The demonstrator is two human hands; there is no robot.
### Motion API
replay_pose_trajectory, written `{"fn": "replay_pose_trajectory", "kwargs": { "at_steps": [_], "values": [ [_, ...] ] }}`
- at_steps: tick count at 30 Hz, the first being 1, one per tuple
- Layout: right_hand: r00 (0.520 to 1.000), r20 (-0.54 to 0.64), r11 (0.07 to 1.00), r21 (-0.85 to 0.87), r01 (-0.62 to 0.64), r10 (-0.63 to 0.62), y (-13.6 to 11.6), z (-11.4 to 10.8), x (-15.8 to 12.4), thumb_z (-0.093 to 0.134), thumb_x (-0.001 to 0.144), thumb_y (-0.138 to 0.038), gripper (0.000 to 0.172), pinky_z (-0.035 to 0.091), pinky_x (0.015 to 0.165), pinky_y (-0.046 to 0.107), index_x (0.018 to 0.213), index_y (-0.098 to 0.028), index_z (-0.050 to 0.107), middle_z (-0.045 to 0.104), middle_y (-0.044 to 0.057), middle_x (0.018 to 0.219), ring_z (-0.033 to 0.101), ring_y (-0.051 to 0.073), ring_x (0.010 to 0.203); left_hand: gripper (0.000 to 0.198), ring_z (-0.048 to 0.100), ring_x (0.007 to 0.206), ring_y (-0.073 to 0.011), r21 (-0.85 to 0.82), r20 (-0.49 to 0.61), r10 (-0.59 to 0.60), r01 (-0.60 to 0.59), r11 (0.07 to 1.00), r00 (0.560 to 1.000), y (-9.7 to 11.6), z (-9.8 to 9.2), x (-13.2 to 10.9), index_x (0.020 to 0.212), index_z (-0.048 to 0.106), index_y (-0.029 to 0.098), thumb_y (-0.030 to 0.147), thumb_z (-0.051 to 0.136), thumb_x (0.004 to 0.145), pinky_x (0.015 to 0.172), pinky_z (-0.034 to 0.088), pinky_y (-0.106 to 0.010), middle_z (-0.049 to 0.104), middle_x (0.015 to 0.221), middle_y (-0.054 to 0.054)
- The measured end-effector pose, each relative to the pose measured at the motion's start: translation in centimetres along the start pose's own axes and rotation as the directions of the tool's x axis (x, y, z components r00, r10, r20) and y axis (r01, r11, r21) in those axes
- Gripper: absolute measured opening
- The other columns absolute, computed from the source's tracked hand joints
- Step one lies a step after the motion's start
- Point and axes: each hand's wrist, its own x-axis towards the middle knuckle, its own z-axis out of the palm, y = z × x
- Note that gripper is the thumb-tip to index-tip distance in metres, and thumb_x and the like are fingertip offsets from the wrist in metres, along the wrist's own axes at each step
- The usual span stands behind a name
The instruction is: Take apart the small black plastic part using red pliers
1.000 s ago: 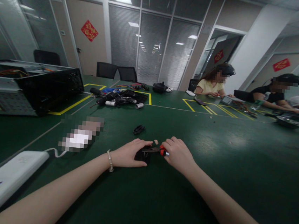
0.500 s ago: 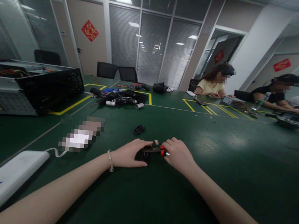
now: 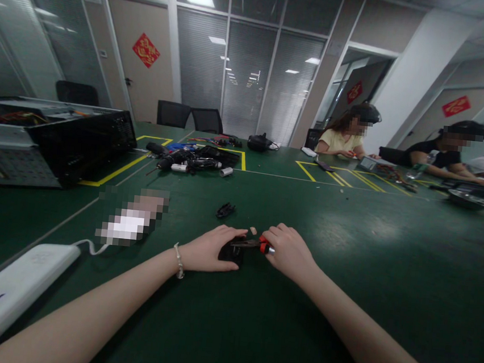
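Observation:
My left hand (image 3: 211, 250) is wrapped round a small black device (image 3: 231, 253), steadying it on the green table; its exact kind is hard to make out. My right hand (image 3: 289, 247) grips the red handles of long-nosed pliers (image 3: 251, 243). The jaws of the pliers point left and reach the top of the black device; whether they pinch a part of it I cannot tell. A small tan piece (image 3: 253, 230) lies just beyond the pliers. Farther off is a small black part (image 3: 225, 210), separate from both hands.
An opened computer case (image 3: 82, 149) stands at the left. A white power bank (image 3: 32, 270) with a cable lies beside my left forearm. Beyond sits a pile of cables and tools (image 3: 193, 158). Co-workers (image 3: 344, 134) sit along the table's far right side.

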Motion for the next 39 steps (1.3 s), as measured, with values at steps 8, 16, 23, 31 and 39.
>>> {"fn": "replay_pose_trajectory", "kwargs": {
  "at_steps": [8,16,23,31,39],
  "values": [
    [1.000,-0.010,0.999,-0.024,0.029,-0.029,0.07,0.17,0.07,0.056,0.070,-0.020,0.017,0.033,0.066,0.028,0.086,-0.016,0.060,0.060,0.006,0.083,0.046,0.018,0.077,0.072,0.043,0.110,-0.0246,0.009,0.015,-0.022,0.022,1.000,1.000,-0.15,-0.01,0.09,0.131,0.028,0.025,0.041,0.064,0.070,0.091,0.037,-0.040,0.044,0.125,-0.008],
    [1.000,0.011,1.000,-0.008,0.007,-0.007,-0.08,0.01,0.06,0.055,0.070,-0.019,0.016,0.033,0.065,0.028,0.085,-0.016,0.060,0.060,0.006,0.083,0.046,0.017,0.076,0.071,0.043,0.110,-0.0243,-0.002,0.010,-0.017,0.017,1.000,1.000,-0.07,-0.01,0.03,0.131,0.029,0.026,0.040,0.064,0.071,0.092,0.036,-0.040,0.044,0.125,-0.007],
    [1.000,0.002,1.000,0.002,0.002,-0.002,0.10,0.22,0.03,0.054,0.070,-0.019,0.017,0.033,0.065,0.028,0.086,-0.016,0.060,0.060,0.005,0.083,0.047,0.017,0.077,0.072,0.044,0.109,-0.0246,-0.003,0.021,-0.034,0.034,0.999,0.999,-0.05,-0.04,0.03,0.131,0.028,0.026,0.041,0.063,0.071,0.090,0.038,-0.040,0.044,0.124,-0.008],
    [1.000,0.005,1.000,-0.020,0.011,-0.011,-0.07,-0.10,0.12,0.055,0.070,-0.019,0.016,0.033,0.065,0.028,0.085,-0.016,0.060,0.060,0.006,0.083,0.047,0.018,0.077,0.073,0.044,0.109,-0.0244,-0.007,0.013,-0.032,0.032,0.999,0.999,-0.29,0.02,0.02,0.131,0.027,0.026,0.042,0.064,0.070,0.091,0.037,-0.041,0.044,0.125,-0.008],
    [1.000,0.017,1.000,-0.017,0.003,-0.003,-0.02,0.03,0.12,0.055,0.071,-0.020,0.017,0.034,0.066,0.028,0.087,-0.016,0.060,0.060,0.007,0.084,0.047,0.018,0.078,0.073,0.044,0.109,-0.0243,-0.001,-0.009,-0.010,0.010,1.000,1.000,-0.31,0.11,0.01,0.131,0.029,0.025,0.041,0.064,0.070,0.093,0.036,-0.040,0.044,0.124,-0.008]
  ]
}}
